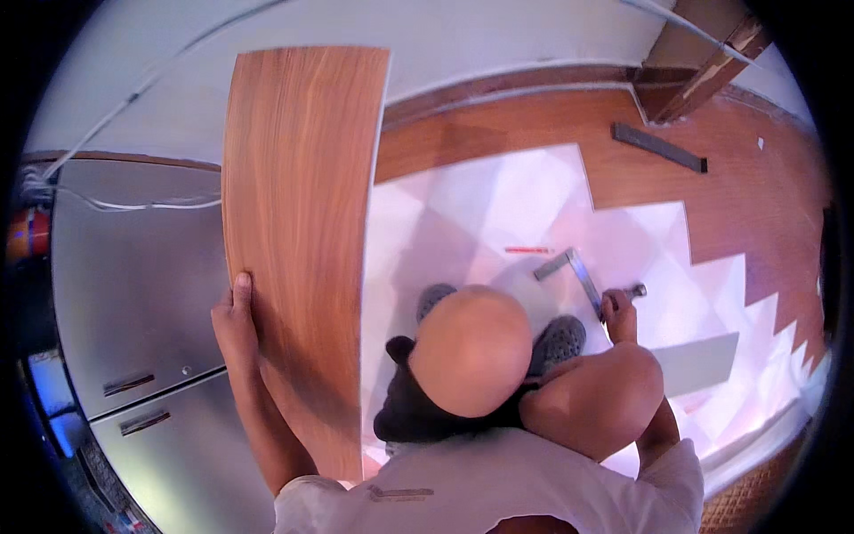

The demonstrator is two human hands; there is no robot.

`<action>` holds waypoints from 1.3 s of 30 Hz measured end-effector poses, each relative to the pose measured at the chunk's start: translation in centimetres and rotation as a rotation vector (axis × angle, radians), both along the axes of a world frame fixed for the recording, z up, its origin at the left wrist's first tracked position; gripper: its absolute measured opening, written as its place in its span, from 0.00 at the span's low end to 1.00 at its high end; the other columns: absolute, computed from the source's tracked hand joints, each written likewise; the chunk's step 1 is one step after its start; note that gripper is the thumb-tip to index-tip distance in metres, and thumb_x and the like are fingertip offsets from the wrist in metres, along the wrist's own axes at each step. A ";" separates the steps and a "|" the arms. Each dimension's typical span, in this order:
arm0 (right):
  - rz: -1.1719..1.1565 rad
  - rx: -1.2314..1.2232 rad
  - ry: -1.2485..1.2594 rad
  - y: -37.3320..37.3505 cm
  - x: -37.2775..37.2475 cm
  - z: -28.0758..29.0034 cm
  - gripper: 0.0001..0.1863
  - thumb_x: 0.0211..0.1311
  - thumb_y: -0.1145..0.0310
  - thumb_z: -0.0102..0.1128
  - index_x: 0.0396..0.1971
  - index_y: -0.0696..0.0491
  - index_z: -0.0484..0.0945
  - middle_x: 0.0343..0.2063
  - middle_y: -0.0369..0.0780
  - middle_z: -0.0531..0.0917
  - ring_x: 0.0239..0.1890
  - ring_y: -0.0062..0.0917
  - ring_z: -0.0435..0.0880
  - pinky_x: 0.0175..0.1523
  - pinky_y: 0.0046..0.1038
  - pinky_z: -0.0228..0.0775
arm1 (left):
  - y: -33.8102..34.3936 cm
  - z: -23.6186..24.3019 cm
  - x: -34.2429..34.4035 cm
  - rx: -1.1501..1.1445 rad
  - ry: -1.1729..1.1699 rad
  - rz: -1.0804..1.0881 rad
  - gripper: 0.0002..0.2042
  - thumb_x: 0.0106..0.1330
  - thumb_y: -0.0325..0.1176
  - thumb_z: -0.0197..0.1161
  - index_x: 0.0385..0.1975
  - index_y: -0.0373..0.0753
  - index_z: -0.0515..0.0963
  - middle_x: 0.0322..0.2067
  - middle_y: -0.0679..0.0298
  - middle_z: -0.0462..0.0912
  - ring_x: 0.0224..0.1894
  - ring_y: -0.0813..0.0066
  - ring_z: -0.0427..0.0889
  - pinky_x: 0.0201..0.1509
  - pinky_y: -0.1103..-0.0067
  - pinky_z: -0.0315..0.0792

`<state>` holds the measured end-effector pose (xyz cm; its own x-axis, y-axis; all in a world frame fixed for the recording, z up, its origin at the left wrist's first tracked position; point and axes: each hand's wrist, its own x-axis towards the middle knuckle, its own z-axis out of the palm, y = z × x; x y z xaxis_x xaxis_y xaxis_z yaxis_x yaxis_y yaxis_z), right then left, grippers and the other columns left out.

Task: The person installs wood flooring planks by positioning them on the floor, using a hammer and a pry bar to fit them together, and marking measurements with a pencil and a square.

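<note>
My left hand (236, 307) grips the left edge of a long wood-grain plank (298, 178) held upright at my left, thumb over its face. My right hand (620, 313), beyond my right knee, is closed at the end of a metal L-square (583, 280) on the pale floor sheeting (525, 178). A small metal tool (637, 291) is beside those fingers; whether they hold it is unclear. A thin red item (527, 250) lies past the square. A grey board (698, 360) lies right of my hand. My knees and dark footwear are below me.
Laid wood-look flooring (738, 205) with a stepped edge runs along the back and right, a dark bar (658, 147) on it. A stainless refrigerator (133, 276) is at left. White cables (133, 93) cross near the pale wall. A wooden post (712, 67) rises at back right.
</note>
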<state>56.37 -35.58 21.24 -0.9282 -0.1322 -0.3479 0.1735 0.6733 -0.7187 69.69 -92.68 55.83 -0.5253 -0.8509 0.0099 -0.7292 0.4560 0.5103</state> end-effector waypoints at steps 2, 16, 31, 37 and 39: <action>0.242 0.262 0.121 0.0 -0.4 -1.1 0.12 0.70 0.63 0.58 0.41 0.57 0.82 0.37 0.54 0.85 0.38 0.50 0.84 0.45 0.44 0.76 | -0.1 2.5 -2.7 -0.024 0.110 -0.051 0.29 0.74 0.54 0.57 0.35 0.23 0.79 0.26 0.64 0.77 0.33 0.73 0.71 0.40 0.69 0.71; 0.306 -0.103 -0.041 -4.8 -0.6 1.0 0.13 0.65 0.59 0.59 0.38 0.53 0.81 0.35 0.51 0.84 0.40 0.49 0.84 0.47 0.46 0.75 | 4.6 13.7 -9.2 -0.143 0.656 -0.218 0.26 0.77 0.51 0.55 0.37 0.27 0.80 0.30 0.68 0.77 0.35 0.78 0.70 0.43 0.75 0.69; 0.246 -1.109 0.135 -9.1 -10.8 22.7 0.22 0.75 0.57 0.52 0.53 0.63 0.75 0.42 0.44 0.85 0.45 0.28 0.84 0.52 0.28 0.75 | 12.5 8.6 -21.9 0.323 0.424 -0.793 0.24 0.72 0.49 0.59 0.44 0.28 0.83 0.34 0.63 0.85 0.39 0.81 0.77 0.46 0.77 0.74; -0.140 -1.184 0.001 -5.0 -6.5 18.1 0.27 0.76 0.51 0.51 0.65 0.54 0.69 0.63 0.44 0.74 0.63 0.35 0.75 0.64 0.43 0.70 | 20.7 -6.3 -26.5 0.126 -0.070 -1.116 0.32 0.67 0.65 0.55 0.42 0.38 0.87 0.45 0.46 0.86 0.49 0.45 0.83 0.55 0.57 0.74; -0.350 -1.149 -0.110 -6.0 -5.5 16.8 0.28 0.76 0.50 0.51 0.64 0.56 0.68 0.61 0.46 0.76 0.62 0.37 0.76 0.64 0.45 0.72 | 19.7 -11.2 -27.2 0.191 -0.172 -1.161 0.33 0.67 0.67 0.54 0.41 0.38 0.87 0.45 0.46 0.86 0.50 0.45 0.83 0.54 0.55 0.74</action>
<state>50.84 -41.60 38.01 -0.9483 -0.1637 -0.2718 0.3169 -0.4455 -0.8373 42.44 -72.95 44.64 -0.9649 0.1553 -0.2119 0.0045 0.8163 0.5777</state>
